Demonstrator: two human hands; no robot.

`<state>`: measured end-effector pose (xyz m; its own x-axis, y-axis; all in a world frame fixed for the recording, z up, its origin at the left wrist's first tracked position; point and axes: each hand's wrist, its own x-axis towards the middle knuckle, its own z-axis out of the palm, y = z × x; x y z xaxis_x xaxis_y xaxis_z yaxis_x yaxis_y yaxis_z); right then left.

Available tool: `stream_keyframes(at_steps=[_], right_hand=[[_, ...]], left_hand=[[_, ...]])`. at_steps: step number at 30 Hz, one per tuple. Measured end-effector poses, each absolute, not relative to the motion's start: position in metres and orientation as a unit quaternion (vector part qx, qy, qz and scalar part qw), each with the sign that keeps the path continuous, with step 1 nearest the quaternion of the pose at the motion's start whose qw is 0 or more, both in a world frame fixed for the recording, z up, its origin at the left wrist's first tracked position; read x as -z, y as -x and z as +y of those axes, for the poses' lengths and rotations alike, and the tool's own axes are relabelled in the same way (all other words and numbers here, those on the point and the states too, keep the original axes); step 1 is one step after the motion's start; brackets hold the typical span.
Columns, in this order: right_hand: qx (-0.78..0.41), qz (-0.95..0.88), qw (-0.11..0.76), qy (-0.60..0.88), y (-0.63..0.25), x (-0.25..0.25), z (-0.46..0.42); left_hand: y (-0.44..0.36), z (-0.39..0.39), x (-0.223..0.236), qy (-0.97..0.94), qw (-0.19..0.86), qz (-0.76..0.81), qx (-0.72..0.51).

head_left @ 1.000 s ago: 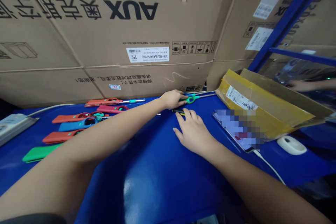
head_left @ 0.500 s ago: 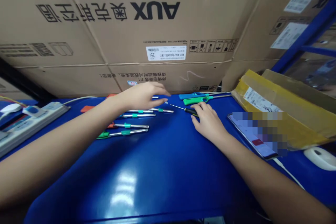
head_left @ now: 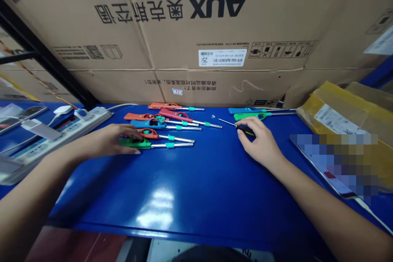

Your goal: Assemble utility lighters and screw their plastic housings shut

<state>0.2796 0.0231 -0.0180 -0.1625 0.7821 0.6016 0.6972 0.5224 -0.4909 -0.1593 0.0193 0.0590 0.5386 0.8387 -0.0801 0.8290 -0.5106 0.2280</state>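
My left hand (head_left: 115, 141) is at the handle of a green long-necked lighter (head_left: 144, 144), its fingers bent over the top and the thumb along the near side. The lighter still lies on the table. Just behind it are an orange lighter (head_left: 149, 133), a blue lighter (head_left: 144, 124), another orange one (head_left: 138, 117) and a red one (head_left: 175, 115), all with metal tubes pointing right. In my right hand (head_left: 260, 141), between thumb and fingers, is the black-and-yellow handle of a thin screwdriver (head_left: 245, 129). Its shaft points left toward a tiny pale piece (head_left: 213, 116).
A further orange lighter (head_left: 162, 105) lies by the cardboard box (head_left: 172, 57) at the back. Blue (head_left: 242, 111) and green (head_left: 248, 116) lighters lie behind my right hand. A power strip (head_left: 92, 120) stands left; a phone (head_left: 319, 166) and yellow-taped carton (head_left: 331, 102) are right.
My left hand has moved left and nearer, from above the lighters' tubes to the green lighter's handle. My right hand stays at the screwdriver. The view has shifted left.
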Motion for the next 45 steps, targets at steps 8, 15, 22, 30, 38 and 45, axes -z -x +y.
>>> stream_keyframes(at_steps=[8, 15, 22, 30, 38, 45], right_hand=[[-0.097, -0.819, 0.387, 0.412, -0.272, 0.004, 0.006], [-0.216, -0.899, 0.186, 0.333, -0.267, -0.015, -0.017], [-0.289, -0.867, 0.034, 0.405, -0.279, -0.03, -0.023], [-0.301, -0.858, 0.027, 0.414, -0.287, -0.034, -0.022], [-0.271, -0.87, 0.008, 0.413, -0.285, -0.033, -0.02], [-0.15, -0.879, 0.126, 0.435, -0.281, -0.03, -0.022]], left_hand=[[0.119, 0.01, -0.035, -0.901, 0.164, 0.398, -0.054], [0.001, -0.014, -0.009, -0.94, 0.16, 0.283, -0.106], [-0.052, -0.025, 0.006, -0.94, 0.174, 0.246, -0.158], [-0.01, -0.023, -0.013, -0.92, 0.219, 0.304, -0.115], [0.007, -0.005, -0.002, -0.899, 0.259, 0.288, -0.204], [0.007, -0.013, -0.008, -0.929, 0.193, 0.233, -0.211]])
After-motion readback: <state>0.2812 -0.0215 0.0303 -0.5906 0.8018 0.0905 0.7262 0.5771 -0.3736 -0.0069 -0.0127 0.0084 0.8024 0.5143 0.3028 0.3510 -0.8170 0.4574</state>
